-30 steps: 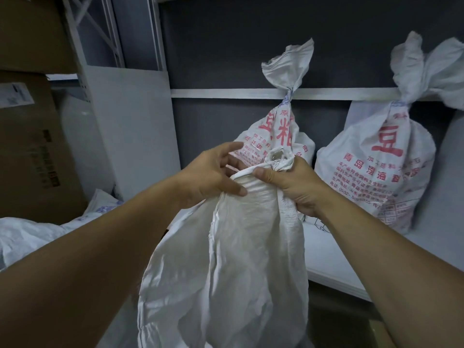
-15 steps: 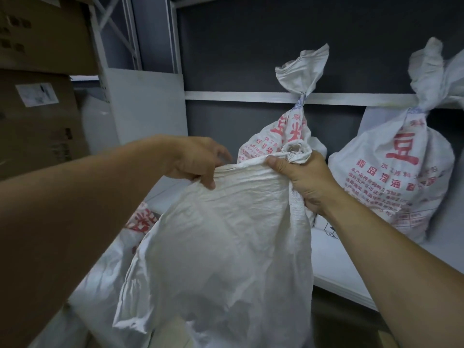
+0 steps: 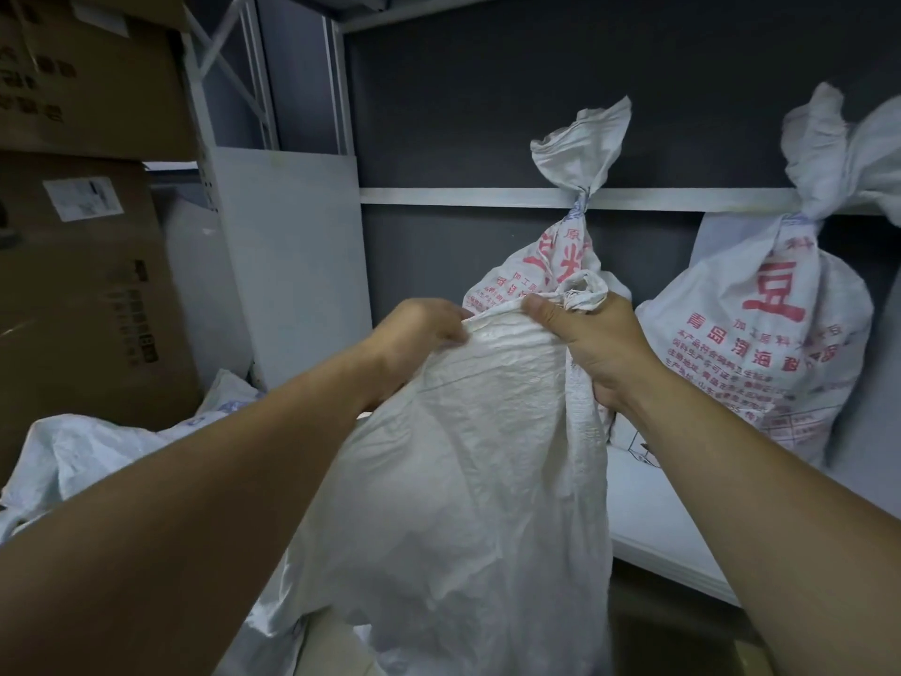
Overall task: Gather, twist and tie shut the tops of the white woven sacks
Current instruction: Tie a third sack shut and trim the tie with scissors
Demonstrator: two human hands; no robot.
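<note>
White sack (image 3: pixel 463 456), contents unseen: left hand (image 3: pixel 419 329) and right hand (image 3: pixel 599 348) grip its top.

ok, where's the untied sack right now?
Centre of head view: the untied sack hangs from both hands, left hand pinching its top edge, right hand gripping the bunched corner, printed sack behind.

Two hands, left hand (image 3: pixel 414 334) and right hand (image 3: pixel 602 351), grip one plain white woven sack (image 3: pixel 463 480); beyond the right hand stand two more, a tied red-printed white woven sack (image 3: pixel 556 265) and a second tied red-printed sack (image 3: pixel 760 334); left of the left hand, one crumpled white sack (image 3: pixel 97 451) and two boxes, an upper brown cardboard box (image 3: pixel 97 75) on a lower brown cardboard box (image 3: pixel 83 295).
</note>
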